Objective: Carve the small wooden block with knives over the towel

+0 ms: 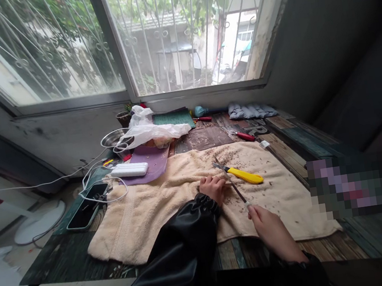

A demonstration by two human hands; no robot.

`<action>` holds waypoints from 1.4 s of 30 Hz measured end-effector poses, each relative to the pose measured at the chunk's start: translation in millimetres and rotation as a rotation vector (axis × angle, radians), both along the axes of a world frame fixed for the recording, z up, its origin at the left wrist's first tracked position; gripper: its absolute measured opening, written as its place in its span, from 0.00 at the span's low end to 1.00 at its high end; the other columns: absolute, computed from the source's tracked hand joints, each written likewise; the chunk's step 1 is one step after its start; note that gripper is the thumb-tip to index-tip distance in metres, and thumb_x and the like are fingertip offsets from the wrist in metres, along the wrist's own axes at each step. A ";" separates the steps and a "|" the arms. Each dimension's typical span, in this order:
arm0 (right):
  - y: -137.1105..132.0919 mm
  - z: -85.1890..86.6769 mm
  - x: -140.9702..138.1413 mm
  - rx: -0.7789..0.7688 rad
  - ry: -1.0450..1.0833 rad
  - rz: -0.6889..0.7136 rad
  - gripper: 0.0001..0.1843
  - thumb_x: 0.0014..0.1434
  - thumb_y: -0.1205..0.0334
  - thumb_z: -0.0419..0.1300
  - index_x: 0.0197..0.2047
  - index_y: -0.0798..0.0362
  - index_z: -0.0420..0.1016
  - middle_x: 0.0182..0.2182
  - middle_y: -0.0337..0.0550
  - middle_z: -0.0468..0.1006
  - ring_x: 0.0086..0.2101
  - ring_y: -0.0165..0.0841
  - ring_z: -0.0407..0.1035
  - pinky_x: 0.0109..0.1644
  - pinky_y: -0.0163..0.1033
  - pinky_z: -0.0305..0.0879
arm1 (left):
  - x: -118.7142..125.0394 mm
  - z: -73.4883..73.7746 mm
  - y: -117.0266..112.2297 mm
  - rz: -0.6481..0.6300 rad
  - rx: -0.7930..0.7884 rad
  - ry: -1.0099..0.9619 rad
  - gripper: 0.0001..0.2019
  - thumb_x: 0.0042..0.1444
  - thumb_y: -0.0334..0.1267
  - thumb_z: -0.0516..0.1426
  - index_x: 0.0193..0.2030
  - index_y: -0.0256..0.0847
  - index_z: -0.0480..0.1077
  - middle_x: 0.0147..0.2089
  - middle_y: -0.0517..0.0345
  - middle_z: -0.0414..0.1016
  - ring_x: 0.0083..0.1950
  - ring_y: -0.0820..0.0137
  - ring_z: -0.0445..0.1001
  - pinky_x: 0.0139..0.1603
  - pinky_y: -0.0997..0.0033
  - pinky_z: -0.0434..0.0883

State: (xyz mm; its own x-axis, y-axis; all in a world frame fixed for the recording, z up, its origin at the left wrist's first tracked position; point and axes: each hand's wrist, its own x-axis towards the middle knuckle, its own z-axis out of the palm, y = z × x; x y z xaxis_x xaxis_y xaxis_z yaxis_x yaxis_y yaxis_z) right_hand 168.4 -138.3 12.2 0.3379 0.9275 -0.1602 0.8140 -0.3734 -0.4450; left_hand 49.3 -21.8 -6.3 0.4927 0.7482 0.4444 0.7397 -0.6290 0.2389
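**Slender dark tool (238,191) in the right hand (270,229), slanting over a beige towel (140,216)**

The step looks to be working the tool against a thin brown piece (228,184) held down on the towel. A flat, firm patch of cloth would serve best, since the folds near the left hand (212,189) could let the work rock. The two hands are near but apart: the left is curled closed over the piece, its exact hold hidden by the fingers, while the right is wrapped about the tool's pale handle end. Light, even strokes, aimed clear of the left knuckles, seem safest. A yellow-handled cutter (245,174) lies close by; moving it aside would give those strokes room.

As for looks, the tool is long, narrow and nearly straight, rising leftward from the right hand. Its far end lies over or beside the cutter's dark tip; I cannot tell which. Only a short end of the piece shows by the left fingers, and brown crumbs (227,152) speckle the cloth beyond.
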 end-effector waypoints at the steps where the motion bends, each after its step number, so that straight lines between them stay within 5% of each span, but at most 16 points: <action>1: -0.3 0.4 1.2 0.009 0.001 0.001 0.20 0.54 0.55 0.37 0.24 0.52 0.65 0.22 0.42 0.72 0.26 0.30 0.65 0.27 0.32 0.50 | -0.1 -0.5 0.2 0.000 0.006 0.000 0.06 0.49 0.37 0.51 0.32 0.46 0.68 0.33 0.60 0.70 0.37 0.68 0.62 0.39 0.65 0.54; 11: -4.6 -2.2 -8.2 0.074 -0.137 -0.087 0.19 0.56 0.55 0.39 0.28 0.52 0.67 0.22 0.43 0.72 0.21 0.28 0.62 0.22 0.31 0.44 | -1.5 -3.2 7.0 -0.012 0.014 -0.024 0.10 0.51 0.42 0.49 0.29 0.42 0.68 0.31 0.56 0.70 0.35 0.69 0.65 0.34 0.69 0.57; 19: -3.0 -7.9 -18.8 0.252 -0.240 -0.147 0.18 0.56 0.54 0.41 0.34 0.52 0.69 0.21 0.42 0.72 0.19 0.28 0.61 0.22 0.31 0.43 | -12.5 20.6 1.2 0.044 -0.184 -0.015 0.17 0.54 0.49 0.42 0.34 0.41 0.65 0.29 0.56 0.71 0.30 0.70 0.68 0.28 0.74 0.59; 25: -5.0 -9.7 -21.9 0.396 -0.231 -0.167 0.19 0.55 0.55 0.41 0.34 0.54 0.70 0.20 0.43 0.72 0.19 0.28 0.62 0.23 0.31 0.46 | -26.4 35.9 4.3 -0.126 -0.340 -0.037 0.19 0.52 0.52 0.43 0.34 0.42 0.66 0.27 0.58 0.70 0.30 0.70 0.68 0.28 0.76 0.60; 32: -4.8 -15.7 -18.3 0.468 -0.165 -0.215 0.19 0.55 0.53 0.42 0.31 0.54 0.69 0.21 0.43 0.72 0.20 0.28 0.62 0.23 0.30 0.48 | -26.8 32.2 3.8 -0.318 -0.478 -0.209 0.16 0.52 0.44 0.46 0.46 0.43 0.60 0.30 0.61 0.69 0.31 0.73 0.68 0.32 0.76 0.63; 38: -5.1 -2.0 -11.3 0.477 -0.149 -0.375 0.21 0.55 0.52 0.39 0.30 0.54 0.68 0.21 0.43 0.71 0.21 0.29 0.62 0.25 0.30 0.50 | -27.2 23.4 3.9 -0.322 -0.717 -0.140 0.14 0.49 0.46 0.49 0.39 0.41 0.64 0.29 0.60 0.71 0.30 0.71 0.69 0.29 0.75 0.65; 42: -5.3 9.2 -1.4 0.432 -0.015 -0.371 0.21 0.55 0.50 0.39 0.30 0.54 0.67 0.23 0.43 0.72 0.24 0.30 0.63 0.28 0.30 0.53 | -32.2 23.9 4.2 -0.471 -1.104 -0.389 0.17 0.51 0.48 0.47 0.45 0.42 0.56 0.28 0.60 0.71 0.21 0.74 0.69 0.23 0.75 0.65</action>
State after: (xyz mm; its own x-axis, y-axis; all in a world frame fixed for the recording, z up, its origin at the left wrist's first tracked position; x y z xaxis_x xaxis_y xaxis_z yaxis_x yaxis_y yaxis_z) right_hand 167.0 -143.6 21.4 0.6525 0.7267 0.2147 0.6708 -0.4222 -0.6098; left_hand 17.1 -17.6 17.6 0.7891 0.6006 -0.1291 0.2616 -0.1384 0.9552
